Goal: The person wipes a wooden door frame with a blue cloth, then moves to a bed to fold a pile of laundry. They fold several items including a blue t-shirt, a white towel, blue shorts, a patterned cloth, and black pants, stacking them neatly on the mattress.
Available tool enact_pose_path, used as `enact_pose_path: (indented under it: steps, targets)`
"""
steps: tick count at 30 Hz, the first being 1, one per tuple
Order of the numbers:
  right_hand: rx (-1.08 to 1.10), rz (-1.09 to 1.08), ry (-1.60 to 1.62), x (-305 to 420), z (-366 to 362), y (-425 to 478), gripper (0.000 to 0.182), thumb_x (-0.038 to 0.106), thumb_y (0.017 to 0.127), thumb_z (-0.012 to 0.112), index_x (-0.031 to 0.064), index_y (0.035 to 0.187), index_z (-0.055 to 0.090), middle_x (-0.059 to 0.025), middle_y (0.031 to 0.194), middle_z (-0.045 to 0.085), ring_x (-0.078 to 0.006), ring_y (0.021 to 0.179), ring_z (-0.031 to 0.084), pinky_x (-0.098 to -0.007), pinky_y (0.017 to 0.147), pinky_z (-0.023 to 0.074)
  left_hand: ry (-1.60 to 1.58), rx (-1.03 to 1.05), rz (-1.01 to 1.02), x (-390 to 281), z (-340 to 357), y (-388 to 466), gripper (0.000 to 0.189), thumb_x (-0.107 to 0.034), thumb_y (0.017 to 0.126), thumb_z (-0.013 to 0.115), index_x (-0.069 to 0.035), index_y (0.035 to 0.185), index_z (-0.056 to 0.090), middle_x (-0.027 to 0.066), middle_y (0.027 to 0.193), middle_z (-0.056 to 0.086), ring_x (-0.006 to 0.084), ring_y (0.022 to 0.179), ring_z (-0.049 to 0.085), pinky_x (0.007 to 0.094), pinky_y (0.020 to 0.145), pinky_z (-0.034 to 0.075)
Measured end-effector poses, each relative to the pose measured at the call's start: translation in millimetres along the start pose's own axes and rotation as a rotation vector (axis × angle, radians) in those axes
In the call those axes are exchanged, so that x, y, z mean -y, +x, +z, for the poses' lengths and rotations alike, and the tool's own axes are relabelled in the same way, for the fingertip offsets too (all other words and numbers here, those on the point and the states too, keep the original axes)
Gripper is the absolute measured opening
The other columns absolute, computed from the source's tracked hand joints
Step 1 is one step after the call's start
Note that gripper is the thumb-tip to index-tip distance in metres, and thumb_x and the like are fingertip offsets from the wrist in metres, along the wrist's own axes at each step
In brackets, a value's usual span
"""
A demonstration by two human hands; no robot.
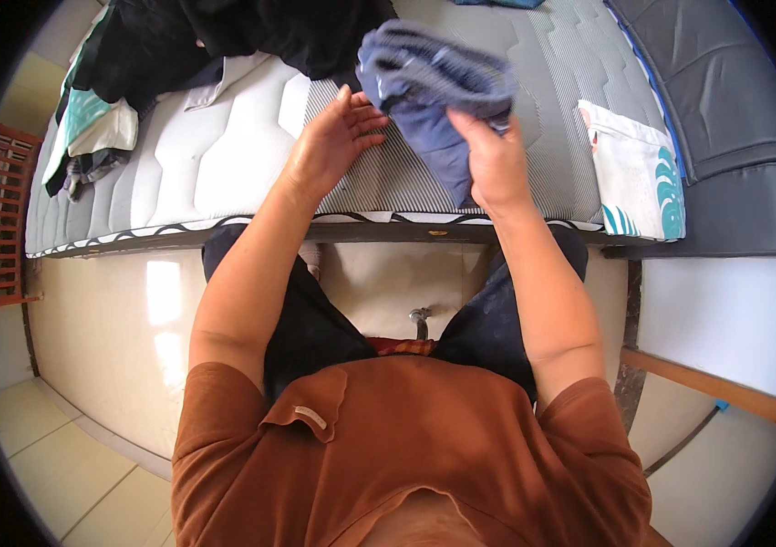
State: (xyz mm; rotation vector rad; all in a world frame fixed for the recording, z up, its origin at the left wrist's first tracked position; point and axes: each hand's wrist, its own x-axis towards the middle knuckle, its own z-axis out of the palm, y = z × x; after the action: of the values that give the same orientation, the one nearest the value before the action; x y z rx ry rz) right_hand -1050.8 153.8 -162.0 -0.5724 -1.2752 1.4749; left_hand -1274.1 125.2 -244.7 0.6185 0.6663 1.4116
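Note:
My right hand [497, 161] grips a bunched blue-grey garment [432, 130] above the mattress [237, 150]. Part of the cloth is blurred, and its lower end hangs down toward the mattress's front edge. To the left of it is my left hand [343, 140], holding nothing, with its fingers apart and their tips close to the cloth. A heap of black clothing [244, 34] lies on the mattress beyond my left hand.
A folded white cloth with teal print [637, 171] rests at the mattress's right end, beside a dark padded headboard [737, 96]. More clothes [104, 126] lie at the far left, near a reddish slatted rack [1, 219]. Blue fabric [504, 2] shows at the top edge.

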Motion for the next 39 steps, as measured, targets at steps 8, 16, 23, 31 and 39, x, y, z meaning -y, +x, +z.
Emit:
enact_pose_path:
  steps: [8,16,23,31,39]
  targets:
    - [-0.241,0.296,0.681,25,-29,29,0.039,0.024,0.101,0.060,-0.0007,0.131,0.057,-0.0164,0.134,0.063,-0.0328,0.123,0.061,-0.0500,0.109,0.0451,-0.101,-0.219,-0.119,-13,40,-24,0.066,-0.032,0.091,0.074,0.000,0.143,0.048,0.0178,0.139,0.056,0.0263,0.123,0.056,0.0425,0.111,0.042]
    - [-0.589,0.451,0.477,-21,-106,12,0.042,0.018,0.104,0.054,-0.0022,0.140,0.049,-0.0180,0.143,0.055,-0.0348,0.134,0.051,-0.0513,0.115,0.0380,0.249,-0.225,-0.028,-3,38,-9,0.066,0.003,0.091,0.060,-0.005,0.153,0.040,0.0108,0.125,0.065,0.0216,0.109,0.065,0.0387,0.092,0.054]
    - [-0.527,0.303,0.330,-21,-167,-12,0.045,0.015,0.096,0.065,-0.0008,0.137,0.052,-0.0155,0.140,0.057,-0.0303,0.129,0.054,-0.0465,0.115,0.0380,0.577,-0.254,-0.034,3,63,-11,0.081,0.004,0.091,0.064,-0.024,0.160,0.033,0.0161,0.146,0.053,0.0118,0.101,0.063,0.0258,0.073,0.054]
    - [-0.013,-0.519,-1.372,-11,-132,-6,0.062,0.029,0.090,0.071,0.0086,0.145,0.051,-0.0185,0.154,0.044,-0.0356,0.144,0.037,-0.0508,0.118,0.0297,0.871,-0.025,0.072,31,48,-2,0.065,0.003,0.087,0.070,-0.011,0.148,0.054,0.0102,0.149,0.051,0.0146,0.116,0.058,0.0272,0.102,0.046]
    - [0.471,-0.375,-1.687,-37,-109,5,0.073,0.063,0.092,0.054,0.0169,0.148,0.051,-0.0061,0.158,0.042,-0.0261,0.151,0.029,-0.0624,0.122,0.0087,0.760,-0.146,0.071,32,48,-2,0.071,0.014,0.083,0.054,0.000,0.152,0.043,0.0136,0.149,0.049,0.0199,0.129,0.052,0.0292,0.110,0.040]
